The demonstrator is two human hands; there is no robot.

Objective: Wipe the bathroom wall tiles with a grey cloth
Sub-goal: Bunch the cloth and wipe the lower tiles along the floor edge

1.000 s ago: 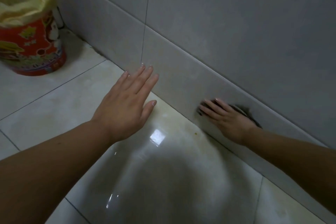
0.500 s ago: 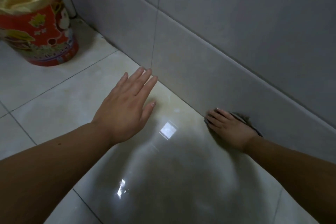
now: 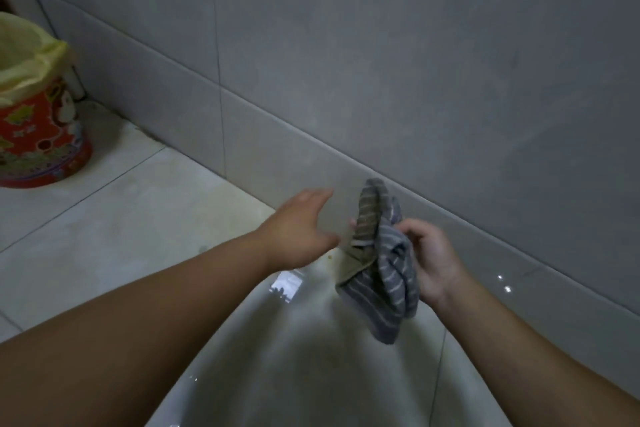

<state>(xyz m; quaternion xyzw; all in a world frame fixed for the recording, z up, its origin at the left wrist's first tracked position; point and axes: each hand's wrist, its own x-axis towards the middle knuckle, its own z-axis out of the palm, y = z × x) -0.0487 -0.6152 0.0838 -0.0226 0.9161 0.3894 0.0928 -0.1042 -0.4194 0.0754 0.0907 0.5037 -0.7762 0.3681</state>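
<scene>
Right hand [image 3: 433, 263] gripping bunched grey cloth [image 3: 384, 267], off the wall tiles [image 3: 415, 80] at 12 o'clock. Left hand [image 3: 298, 229] spread, empty. Wiping likely unfinished, progress unreadable.

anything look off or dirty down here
Yes: yellowish specks and staining on the floor at the wall's base, beside the cloth held in the right hand. One fold of the cloth looks brown-soiled. Nothing spilled or broken.

Matt grey wall tiles [image 3: 381, 62], glossy floor [image 3: 121, 236], striped cloth [image 3: 384, 274].
</scene>
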